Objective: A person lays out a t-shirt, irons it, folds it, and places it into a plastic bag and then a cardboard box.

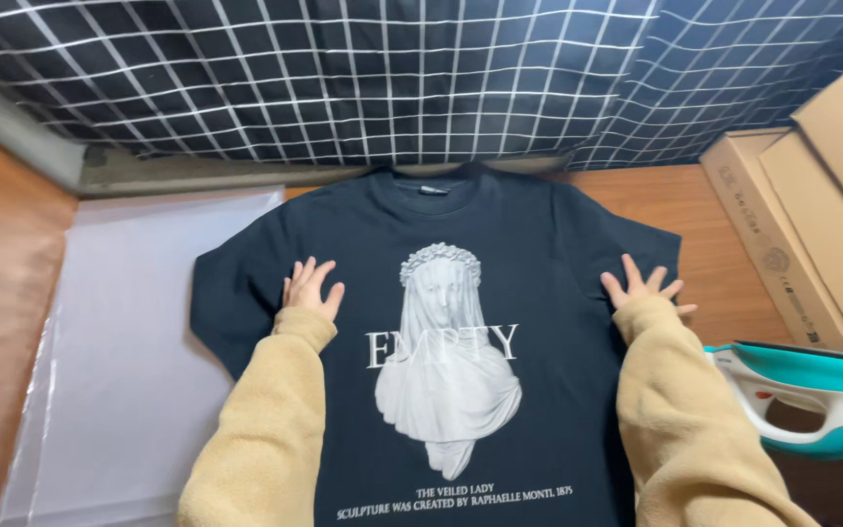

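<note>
Right now both hands, left hand (pixel 310 286) and right hand (pixel 642 288), press open-palmed, grasping nothing, on the dark t-shirt (pixel 461 293) spread mid-frame on the bench (pixel 724 254), apparently smoothing it; next likely calls for even outward strokes

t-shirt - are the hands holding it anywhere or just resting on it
Nothing is gripped. The left hand and right hand lie flat, fingers spread, on the dark t-shirt near its two sleeves.

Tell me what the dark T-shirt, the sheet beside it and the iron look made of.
T-shirt: soft matte knit, likely cotton; it lies limp with a flat white print.
Sheet: thin translucent plastic, faintly glossy.
Iron: hard moulded plastic, smooth teal and white with a sheen.
</note>
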